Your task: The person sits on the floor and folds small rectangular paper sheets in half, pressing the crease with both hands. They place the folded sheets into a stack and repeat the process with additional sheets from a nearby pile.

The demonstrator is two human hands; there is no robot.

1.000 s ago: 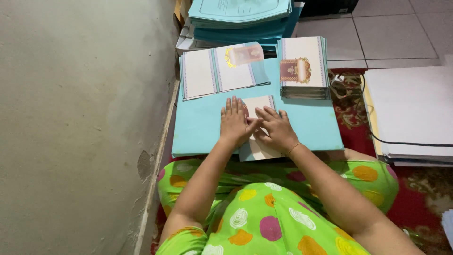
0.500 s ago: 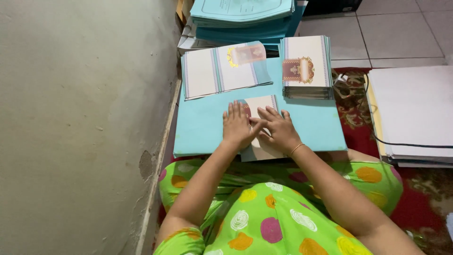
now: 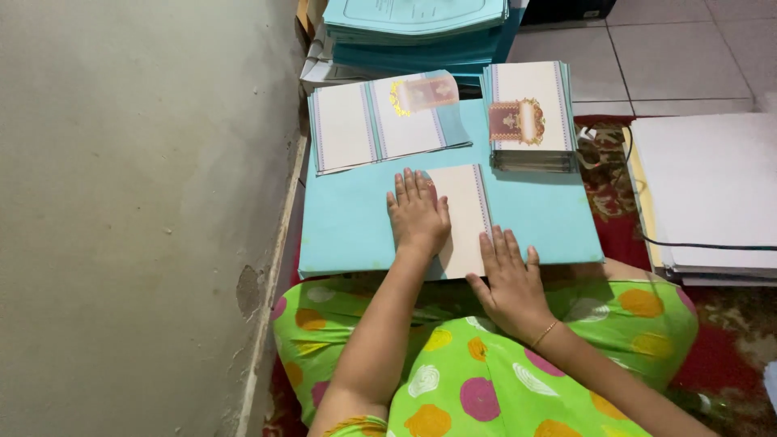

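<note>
A folded cream card [image 3: 461, 212] lies on a light blue board [image 3: 348, 226] across my lap. My left hand [image 3: 418, 217] presses flat on the card's left half, fingers together. My right hand [image 3: 510, 279] rests flat at the card's lower right edge, near the board's front rim. Beyond the card lies an unfolded card [image 3: 380, 120] with striped borders and a gold emblem. To its right stands a stack of folded cards [image 3: 530, 113] with a brown and gold crest.
A grey wall [image 3: 137, 202] runs along the left. Teal folders [image 3: 413, 28] are piled at the back. A stack of white sheets [image 3: 708, 194] with a black cable sits at the right on a red patterned rug [image 3: 615, 218]. My lap wears green spotted cloth.
My right hand has slid back from the middle of the card to its lower right edge. The left hand stays pressed on the card.
</note>
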